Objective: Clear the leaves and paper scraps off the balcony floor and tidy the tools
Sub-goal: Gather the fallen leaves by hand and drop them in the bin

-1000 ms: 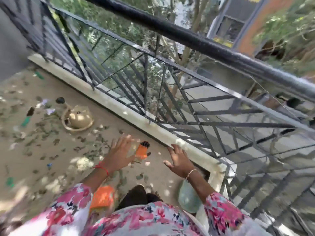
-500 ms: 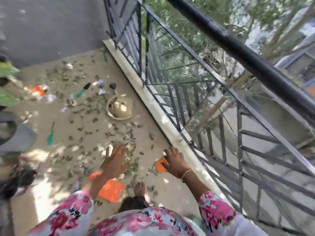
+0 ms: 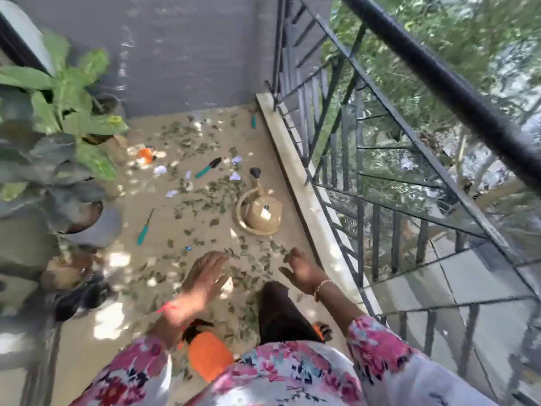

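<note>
Balcony floor (image 3: 85, 356) of tan concrete, and by the look of it hardly anything is cleared: dry green leaves (image 3: 202, 148) and pale lilac paper scraps (image 3: 160, 170) lie all over. Leafy potted plants (image 3: 58, 112) crowd the left. Next comes a thin teal-handled tool (image 3: 144, 230), then a teal-handled black trowel (image 3: 207, 167), both loose. My left hand (image 3: 205, 276) hovers, fingers spread, holding nothing, with an orange spray bottle (image 3: 209, 356) below it. A beige plastic watering can (image 3: 260, 213) blocks the sweep ahead. My right hand (image 3: 301, 269) is spread and bare too, beside the black metal railing (image 3: 351, 136).
</note>
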Demonstrator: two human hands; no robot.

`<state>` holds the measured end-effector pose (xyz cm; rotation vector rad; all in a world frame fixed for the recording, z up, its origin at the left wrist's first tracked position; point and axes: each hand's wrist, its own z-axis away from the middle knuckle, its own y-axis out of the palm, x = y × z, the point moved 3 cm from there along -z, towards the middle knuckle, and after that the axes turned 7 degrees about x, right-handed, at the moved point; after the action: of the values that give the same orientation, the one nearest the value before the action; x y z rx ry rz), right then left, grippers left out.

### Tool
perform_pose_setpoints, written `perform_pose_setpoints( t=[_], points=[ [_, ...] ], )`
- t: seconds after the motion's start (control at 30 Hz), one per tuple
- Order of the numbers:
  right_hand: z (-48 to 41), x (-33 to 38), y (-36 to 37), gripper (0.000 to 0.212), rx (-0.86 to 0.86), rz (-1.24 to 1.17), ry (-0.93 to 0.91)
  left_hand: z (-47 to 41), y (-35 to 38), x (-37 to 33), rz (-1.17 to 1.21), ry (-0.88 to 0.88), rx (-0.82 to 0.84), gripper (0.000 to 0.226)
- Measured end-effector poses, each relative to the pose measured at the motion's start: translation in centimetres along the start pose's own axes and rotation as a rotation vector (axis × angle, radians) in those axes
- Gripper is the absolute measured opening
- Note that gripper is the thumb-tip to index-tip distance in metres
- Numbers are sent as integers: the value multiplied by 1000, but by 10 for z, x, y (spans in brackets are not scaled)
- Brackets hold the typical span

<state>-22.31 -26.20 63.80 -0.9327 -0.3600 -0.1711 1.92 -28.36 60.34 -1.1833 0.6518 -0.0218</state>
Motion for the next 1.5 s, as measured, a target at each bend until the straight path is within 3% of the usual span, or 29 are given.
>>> perform_pose_setpoints(
  t=[0.1, 0.17, 0.2, 0.27, 0.33, 0.4, 0.47, 0.5, 0.6, 0.7, 0.77, 0.9, 1.0, 1.4, 1.5],
  points=[
    [-45, -3, -22, 34, 49, 42, 0, -18, -17, 29, 58, -155, -12, 42],
    [-78, -3, -35, 32, 67, 51, -16, -30, -28, 49, 20, -163, -66, 45],
    [-99, 0, -42, 32, 77, 59, -32, -38, -35, 56, 2, -185, -53, 57],
    [-144, 7, -57, 34, 99, 74, -64, -60, -40, 84, 31, -282, -39, 100],
    [-188, 16, -71, 35, 132, 82, -94, -79, -44, 107, 118, -395, -10, 119],
    [-234, 28, -91, 36, 180, 80, -113, -102, -58, 121, 101, -376, 6, 105],
    [-272, 41, -111, 36, 215, 59, -111, -123, -85, 129, 49, -330, 30, 67],
    [-287, 47, -120, 36, 218, 51, -125, -133, -92, 135, -12, -270, -35, 55],
    [-331, 64, -145, 35, 274, 62, -160, -170, -122, 155, -33, -353, -8, 73],
    [-363, 75, -165, 33, 308, 52, -174, -194, -144, 177, -61, -431, -49, 41],
    [-382, 82, -176, 32, 305, 32, -181, -203, -155, 192, 11, -422, -74, 40],
    [-402, 96, -181, 32, 325, 48, -200, -197, -165, 211, 11, -483, 35, 44],
    [-412, 109, -175, 33, 355, 62, -206, -186, -175, 224, -5, -541, -51, 42],
    [-416, 182, -129, 31, 252, 22, -133, -124, -168, 301, 251, -464, -274, 23],
    [-413, 201, -99, 29, 235, -5, -80, -108, -166, 321, 150, -360, -193, 29]
  ],
)
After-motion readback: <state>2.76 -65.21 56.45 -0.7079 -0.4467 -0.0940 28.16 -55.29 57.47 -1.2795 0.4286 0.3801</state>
